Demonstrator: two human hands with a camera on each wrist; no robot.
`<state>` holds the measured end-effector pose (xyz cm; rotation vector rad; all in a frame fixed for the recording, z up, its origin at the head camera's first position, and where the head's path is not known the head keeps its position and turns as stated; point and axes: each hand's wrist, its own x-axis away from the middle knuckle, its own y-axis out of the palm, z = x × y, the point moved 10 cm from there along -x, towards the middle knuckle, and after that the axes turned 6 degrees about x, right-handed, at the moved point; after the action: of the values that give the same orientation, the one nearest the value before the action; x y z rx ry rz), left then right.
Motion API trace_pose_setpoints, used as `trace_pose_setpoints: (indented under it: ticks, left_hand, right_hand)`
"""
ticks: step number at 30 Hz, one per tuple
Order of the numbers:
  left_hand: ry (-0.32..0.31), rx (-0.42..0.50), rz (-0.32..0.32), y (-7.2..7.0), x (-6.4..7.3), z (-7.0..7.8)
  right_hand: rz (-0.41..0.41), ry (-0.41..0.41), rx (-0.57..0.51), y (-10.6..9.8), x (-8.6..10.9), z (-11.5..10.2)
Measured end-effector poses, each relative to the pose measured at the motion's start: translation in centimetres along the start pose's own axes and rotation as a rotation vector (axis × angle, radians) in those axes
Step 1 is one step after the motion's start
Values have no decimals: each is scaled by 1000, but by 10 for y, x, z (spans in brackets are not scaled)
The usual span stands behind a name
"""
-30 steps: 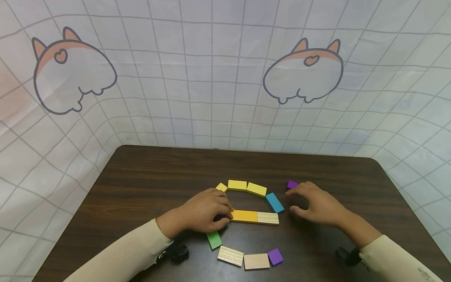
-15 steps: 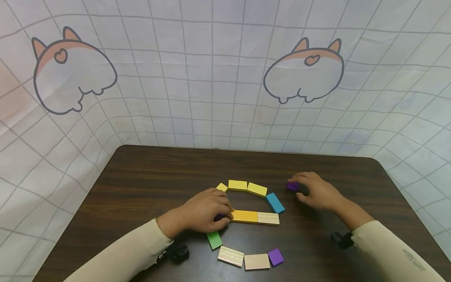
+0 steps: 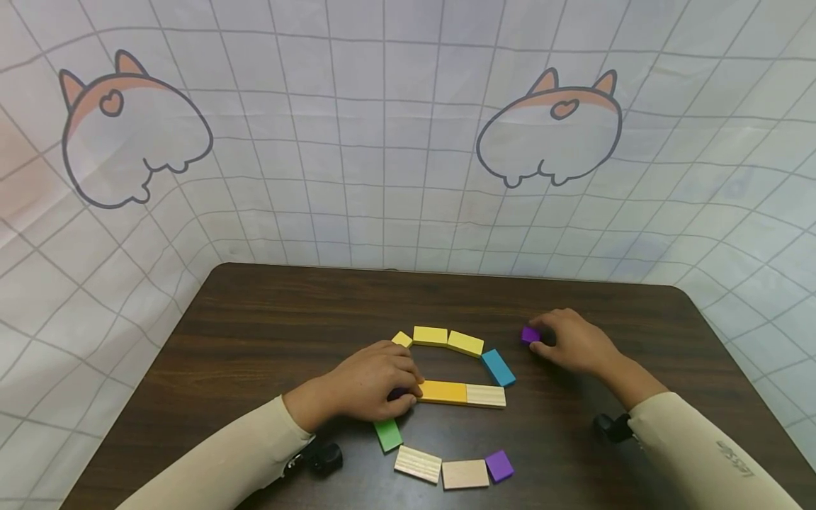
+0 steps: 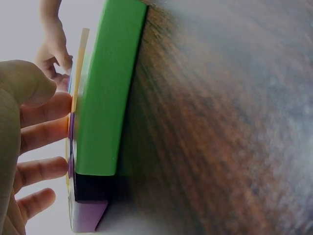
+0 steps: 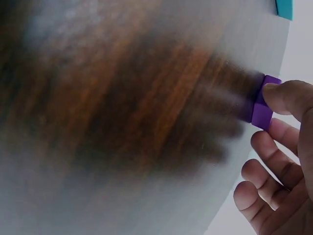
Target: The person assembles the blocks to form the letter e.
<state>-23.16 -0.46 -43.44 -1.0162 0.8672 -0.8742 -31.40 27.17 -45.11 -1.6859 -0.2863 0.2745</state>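
My right hand (image 3: 576, 343) pinches a small purple block (image 3: 530, 335) at the right of the table; in the right wrist view the thumb lies on the purple block (image 5: 263, 103), a finger touches its lower end, and the other fingers are loosely bent. My left hand (image 3: 370, 382) rests over the left end of a row with an orange block (image 3: 444, 392) and a striped wooden block (image 3: 486, 395). Below it a green block (image 3: 387, 434) shows partly. From the left wrist, the fingers reach over the row beside the green block (image 4: 110, 93); what lies beneath them is partly hidden.
Yellow blocks (image 3: 430, 336) and a blue block (image 3: 498, 367) form an arc above the row. Beneath it lie a striped wooden block (image 3: 417, 463), a plain wooden block (image 3: 465, 474) and another purple block (image 3: 499, 465). The dark table (image 3: 306, 304) meets a patterned curtain behind.
My right hand has moved away and slightly left to the purple block, and its thumb and finger have closed on it. The left hand stays put.
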Motion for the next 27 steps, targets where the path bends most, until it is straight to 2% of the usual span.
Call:
trace_pose_setpoints:
  ticks: [9,17,27]
  left_hand:
    - [-9,-8,-7,-1,-1,0]
    - [20,-31,11,-3,-3,3]
    - [3,-25,5,-1,-1,1]
  right_hand:
    - [43,-36,-12,-9,8,-4]
    - [54,-66,-16,-15,33,-15]
    - [79,-159,-56,-19,67,-44]
